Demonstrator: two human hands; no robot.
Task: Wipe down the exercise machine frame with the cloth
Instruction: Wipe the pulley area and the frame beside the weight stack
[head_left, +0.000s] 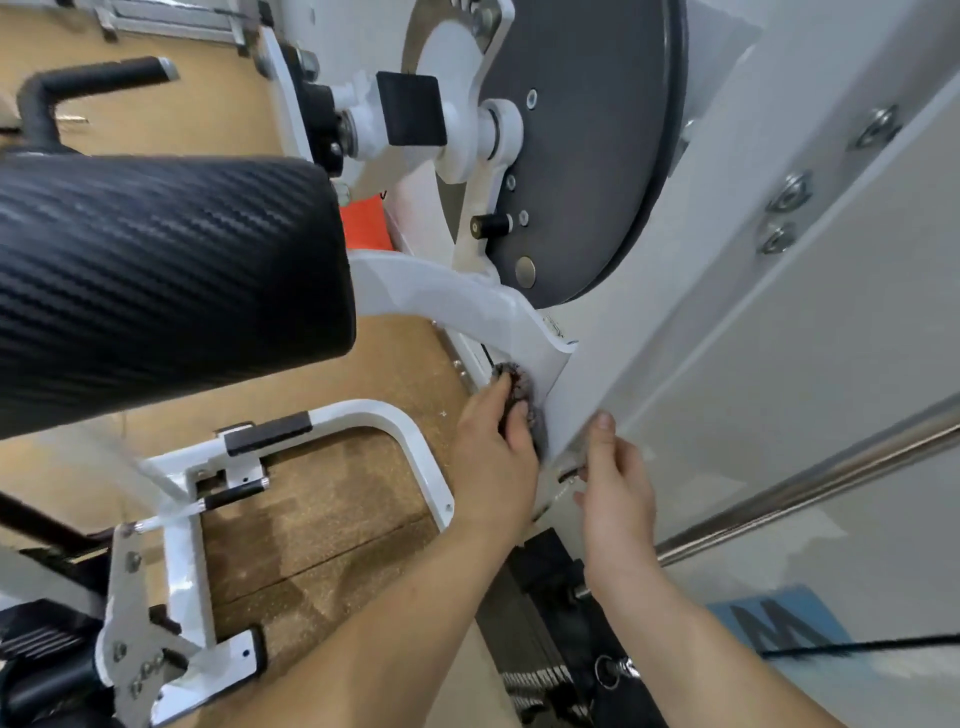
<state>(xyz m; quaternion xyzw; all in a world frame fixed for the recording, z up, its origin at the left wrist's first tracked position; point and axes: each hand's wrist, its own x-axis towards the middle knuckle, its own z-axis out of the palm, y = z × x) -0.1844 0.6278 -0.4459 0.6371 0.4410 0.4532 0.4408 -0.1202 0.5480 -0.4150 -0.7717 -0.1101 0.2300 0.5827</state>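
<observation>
Seen from the head, the left hand (493, 457) has its grip closed round the dark cloth (519, 387), pressing it against the lower edge of the white frame (623, 338). The right hand (618, 488) is just beside it, thumb on the frame's edge. Its fingers curl under, and whether this grip holds anything cannot be told.

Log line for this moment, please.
stage: wiping | left hand: holds cloth against frame arm base | right hand: thumb on panel edge, grip unclear

L hand (493, 460), R hand (618, 493) close, arms fwd
</observation>
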